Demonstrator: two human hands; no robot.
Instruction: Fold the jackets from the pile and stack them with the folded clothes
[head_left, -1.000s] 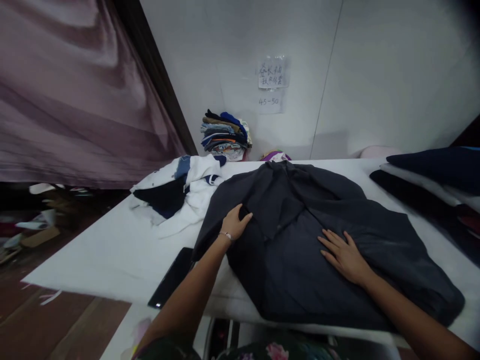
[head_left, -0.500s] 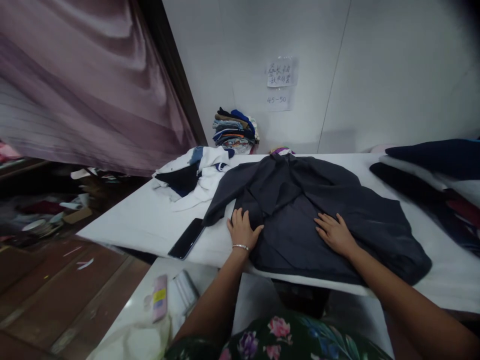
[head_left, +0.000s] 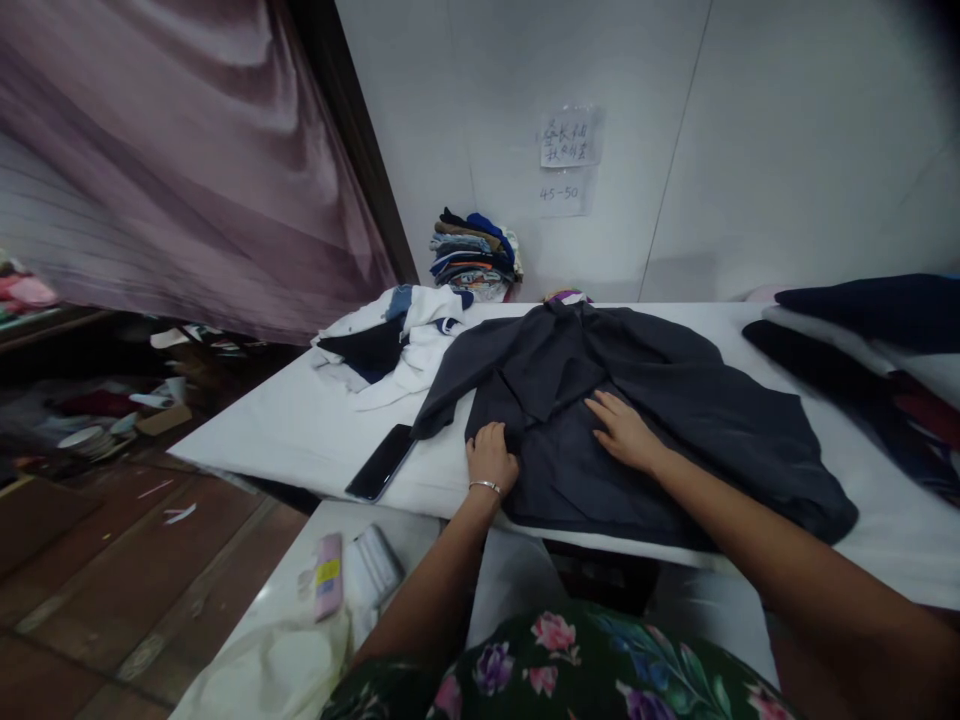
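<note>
A dark grey long-sleeved shirt (head_left: 592,480) lies spread on the white-covered table, its collar toward the wall and its sleeves out to both sides. My left hand (head_left: 492,462), with a bracelet on the wrist, is at the shirt's left edge. Its fingers are drawn together and bent over the cloth; the fingertips are partly hidden. Over the middle of the shirt, my right hand (head_left: 627,434) rests with its fingers stretched out and apart.
A black phone (head_left: 381,462) lies by the left sleeve. Behind it are crumpled white and dark clothes (head_left: 405,345). A folded clothes stack (head_left: 474,255) stands by the wall; more dark garments (head_left: 862,370) lie at right. A lower white surface (head_left: 292,560) holds a pink packet (head_left: 328,578).
My right hand has slid left and farther up the shirt. The fingers of my left hand have drawn together and curled at the shirt's edge. The view has shifted slightly.
</note>
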